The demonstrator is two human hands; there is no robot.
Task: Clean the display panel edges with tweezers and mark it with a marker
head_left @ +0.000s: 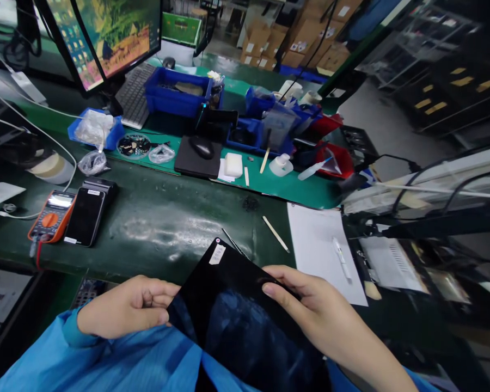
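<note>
A glossy black flat panel (237, 321), possibly a phone or tablet screen, fills the lower middle of the view, with a small white label (217, 253) near its top corner. My left hand (126, 307) grips its left edge, and my right hand (306, 305) holds its right edge, fingers curled over the top corner. The panel tilts up from my blue sleeved lap towards the bench. Just beyond its top edge lie a pair of metal tweezers (234, 242) and a wooden stick (275, 234) on the green mat (159, 239).
On the bench are an orange multimeter (52, 216), a black phone (85, 216), a white paper sheet (322, 253) with a pen (342, 259), and a mouse (201, 147). Behind stand blue bins (177, 90), a keyboard (134, 95), a monitor (114, 32), and cardboard boxes (298, 38).
</note>
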